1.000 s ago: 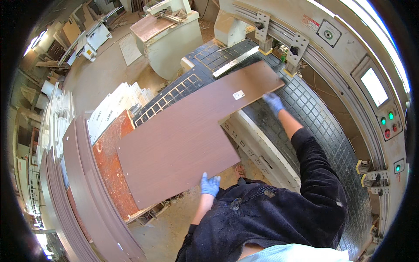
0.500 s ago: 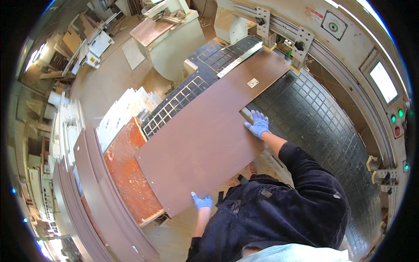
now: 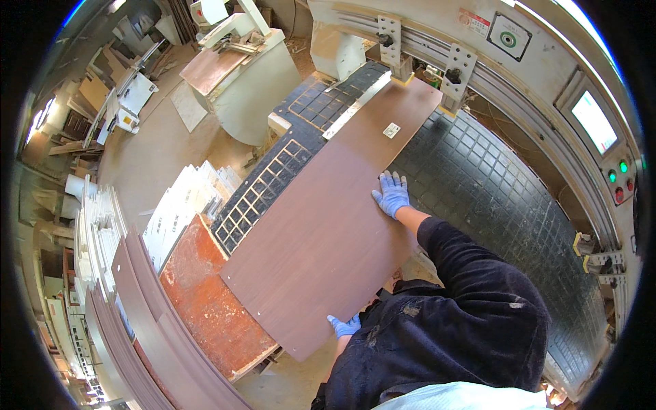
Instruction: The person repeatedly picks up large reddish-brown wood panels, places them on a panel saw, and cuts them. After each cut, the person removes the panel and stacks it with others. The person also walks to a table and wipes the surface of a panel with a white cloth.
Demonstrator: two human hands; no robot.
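Note:
A long brown board [image 3: 307, 232] lies slantwise across a red-brown worn table [image 3: 198, 294] and a black gridded machine bed [image 3: 256, 225]. A small white label [image 3: 391, 130] sits near its far end, which reaches the machine's clamps. My right hand [image 3: 391, 194], in a blue glove, lies on the board's right edge with the fingers spread. My left hand [image 3: 344, 326], also gloved, holds the board's near edge; the thumb is on top and the other fingers are mostly hidden.
Stacked brown boards [image 3: 154, 307] stand at the left, beside white panels [image 3: 184, 212]. A machine beam with clamp blocks [image 3: 456, 76] runs along the right, with a control screen [image 3: 594, 121] and lit buttons. A dark ridged surface [image 3: 499, 198] curves beneath it. A pale machine cabinet [image 3: 253, 89] stands behind.
The board has shifted to the right over the table and the machine bed, and both hands have moved with it. The view has also turned slightly.

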